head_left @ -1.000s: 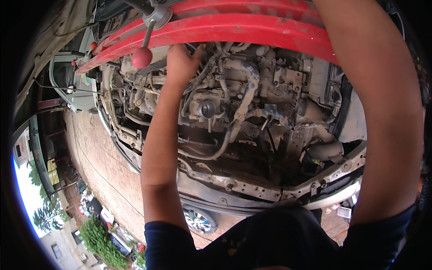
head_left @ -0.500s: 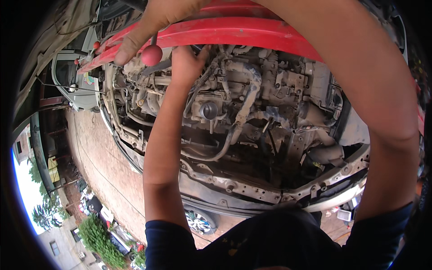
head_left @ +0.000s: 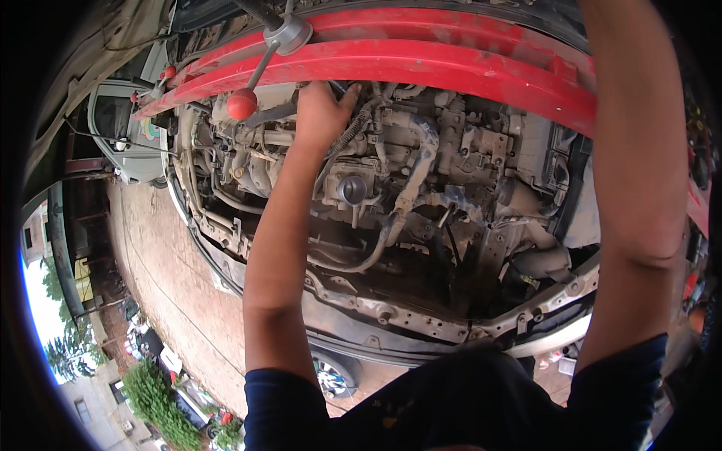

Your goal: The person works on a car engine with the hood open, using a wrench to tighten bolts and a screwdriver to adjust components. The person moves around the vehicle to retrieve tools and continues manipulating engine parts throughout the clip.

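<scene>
My left hand (head_left: 323, 113) reaches into the engine bay just under the near edge of a red support beam (head_left: 429, 66). Its thumb stands apart from the fingers, whose tips are hidden among dark parts, so I cannot see what they hold. My right forearm (head_left: 639, 143) rises along the right side and leaves the top edge; that hand is out of view. On the beam sits a round metal hub (head_left: 289, 36) on a threaded rod (head_left: 259, 11). A handle with a red ball knob (head_left: 241, 104) slants down from the hub, left of my left hand.
Below the beam lies a dusty engine (head_left: 406, 161) with hoses and a round open port (head_left: 351, 190). The car's front crossmember (head_left: 383, 316) runs between me and the engine. A second red knob (head_left: 170, 72) is at the beam's left end. A grey vehicle (head_left: 124, 143) stands farther left.
My right hand has left the handle area beside the red knob and gone out of view at the upper right, uncovering the hub and rod. My left hand stays nearly in place.
</scene>
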`<state>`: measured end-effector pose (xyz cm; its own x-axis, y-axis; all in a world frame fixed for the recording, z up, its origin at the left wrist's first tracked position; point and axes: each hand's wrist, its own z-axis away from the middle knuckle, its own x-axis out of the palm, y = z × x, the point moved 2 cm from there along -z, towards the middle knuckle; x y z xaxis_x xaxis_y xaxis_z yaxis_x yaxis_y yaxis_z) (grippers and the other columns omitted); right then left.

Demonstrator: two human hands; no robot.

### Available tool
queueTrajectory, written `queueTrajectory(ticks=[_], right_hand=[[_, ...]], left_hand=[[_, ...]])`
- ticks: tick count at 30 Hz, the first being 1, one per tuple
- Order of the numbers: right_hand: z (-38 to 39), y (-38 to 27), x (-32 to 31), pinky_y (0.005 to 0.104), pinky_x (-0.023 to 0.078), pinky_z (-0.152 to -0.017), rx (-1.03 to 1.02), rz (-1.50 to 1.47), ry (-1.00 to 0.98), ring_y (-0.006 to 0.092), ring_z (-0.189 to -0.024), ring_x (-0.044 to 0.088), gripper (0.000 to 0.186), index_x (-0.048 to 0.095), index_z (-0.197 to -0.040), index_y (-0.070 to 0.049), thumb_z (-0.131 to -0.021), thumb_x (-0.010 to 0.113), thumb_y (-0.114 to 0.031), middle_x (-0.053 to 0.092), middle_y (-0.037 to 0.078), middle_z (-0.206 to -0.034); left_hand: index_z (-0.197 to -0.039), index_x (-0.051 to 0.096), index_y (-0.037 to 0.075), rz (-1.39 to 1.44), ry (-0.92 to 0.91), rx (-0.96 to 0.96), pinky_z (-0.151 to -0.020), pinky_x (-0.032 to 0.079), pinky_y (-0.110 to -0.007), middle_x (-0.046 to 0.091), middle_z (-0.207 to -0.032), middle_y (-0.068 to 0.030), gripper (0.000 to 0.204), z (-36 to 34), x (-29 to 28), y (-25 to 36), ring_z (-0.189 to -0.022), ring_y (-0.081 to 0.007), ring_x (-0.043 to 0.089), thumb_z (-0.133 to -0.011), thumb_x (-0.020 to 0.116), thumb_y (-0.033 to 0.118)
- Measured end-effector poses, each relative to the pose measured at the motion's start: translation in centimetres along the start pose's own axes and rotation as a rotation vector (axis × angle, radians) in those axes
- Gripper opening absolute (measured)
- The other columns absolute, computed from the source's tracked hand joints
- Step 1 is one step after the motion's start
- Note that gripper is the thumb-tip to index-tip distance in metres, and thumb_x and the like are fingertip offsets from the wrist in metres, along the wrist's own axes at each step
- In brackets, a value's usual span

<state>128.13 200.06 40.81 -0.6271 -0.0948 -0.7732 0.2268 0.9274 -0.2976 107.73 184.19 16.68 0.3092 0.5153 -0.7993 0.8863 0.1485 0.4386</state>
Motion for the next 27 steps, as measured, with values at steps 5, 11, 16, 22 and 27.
queueTrajectory(ticks=[5, 11, 16, 22, 27], right_hand=[[16.0, -6.5, 9.7, 0.0467, 0.052, -0.073, -0.186, -0.756, -0.570, 0.0343, -0.073, 0.067, 0.027, 0.057, -0.065, -0.001, -0.088, 0.063, -0.015, 0.062, 0.017, -0.067], [16.5, 0.9, 25.4, 0.0441, 0.050, -0.097, 0.551, -0.675, -0.129, 0.0345, -0.115, 0.066, 0.036, 0.057, -0.128, 0.000, -0.096, 0.062, -0.013, 0.069, 0.019, -0.119], [13.9, 1.6, 32.3, 0.0385, 0.051, -0.096, 0.433, -0.917, -0.026, 0.0237, -0.113, 0.067, 0.033, 0.060, -0.127, 0.001, -0.098, 0.067, -0.013, 0.071, 0.013, -0.119], [14.3, 2.4, 34.3, 0.0332, 0.051, -0.096, 0.500, -1.277, 0.006, 0.0168, -0.109, 0.064, 0.028, 0.063, -0.123, 0.000, -0.098, 0.068, -0.011, 0.070, 0.007, -0.118], [14.3, 2.8, 34.9, 0.0330, 0.049, -0.100, 0.492, -1.392, -0.012, 0.0167, -0.113, 0.062, 0.033, 0.064, -0.125, -0.002, -0.097, 0.071, -0.016, 0.069, 0.006, -0.121]], left_hand=[[-0.098, 0.066, -0.004, -0.086, -0.054, -0.007, -0.073, 0.054, -0.050, 0.069, -0.082, -0.0280, 0.033, 0.6, 0.0, -0.6, -0.082, -0.0469, 0.068, -0.082, 0.080, 0.022], [-0.108, 0.068, -0.001, -0.007, -0.076, -0.084, -0.075, 0.054, -0.046, 0.073, -0.089, -0.0215, 0.035, 0.2, -0.2, 0.3, -0.087, -0.0423, 0.070, -0.084, 0.080, 0.021], [-0.107, 0.068, 0.000, -0.047, 0.001, 0.127, -0.075, 0.054, -0.044, 0.073, -0.090, -0.0180, 0.031, 0.5, -0.3, -0.7, -0.083, -0.0394, 0.070, -0.084, 0.080, 0.017], [-0.105, 0.068, -0.001, -0.080, -0.114, 0.049, -0.061, 0.051, -0.039, 0.070, -0.077, -0.0160, 0.031, 0.5, -0.6, -1.0, -0.065, -0.0288, 0.067, -0.084, 0.081, 0.018], [-0.105, 0.067, -0.002, -0.080, -0.165, 0.043, -0.057, 0.049, -0.037, 0.067, -0.068, -0.0136, 0.034, 0.3, -1.7, -0.9, -0.055, -0.0235, 0.061, -0.085, 0.082, 0.020]])
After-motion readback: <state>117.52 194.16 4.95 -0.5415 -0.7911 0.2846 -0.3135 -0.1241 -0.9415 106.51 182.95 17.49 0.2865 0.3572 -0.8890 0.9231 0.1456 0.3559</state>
